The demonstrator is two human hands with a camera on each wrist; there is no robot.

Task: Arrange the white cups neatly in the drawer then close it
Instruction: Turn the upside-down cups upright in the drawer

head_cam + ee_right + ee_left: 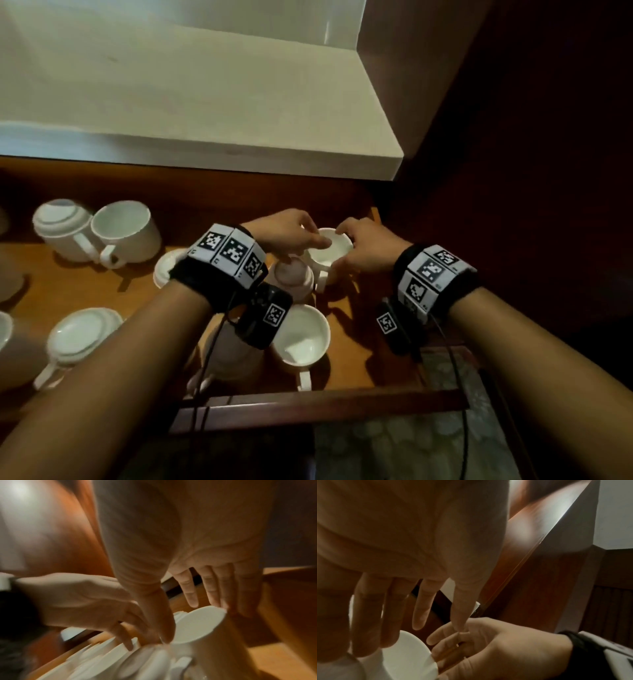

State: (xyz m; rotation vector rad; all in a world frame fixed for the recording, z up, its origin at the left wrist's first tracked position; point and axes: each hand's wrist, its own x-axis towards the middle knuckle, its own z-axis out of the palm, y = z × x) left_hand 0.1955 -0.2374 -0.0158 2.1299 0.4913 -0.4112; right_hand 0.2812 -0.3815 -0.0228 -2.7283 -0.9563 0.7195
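Head view: both hands meet over an upright white cup [330,248] at the open drawer's [346,382] far right; the left hand [284,231] and right hand [368,246] pinch its rim. Left wrist view: fingers [423,609] extend toward that rim. Right wrist view: fingertips [214,595] touch the rim, blurred cups [120,660] beside.

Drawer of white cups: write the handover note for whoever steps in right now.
Left hand: fingers on the left rim of the upright cup at the drawer's back right.
Right hand: grips the same cup's right rim.
Drawer: open. Front cup upright, handle toward the front; two cups at back left lie tipped on their sides; others, scattered, are partly hidden by the arms.
Done: nothing visibly lined up yet.
Left: seat this cup, right and align the rest, close the drawer.
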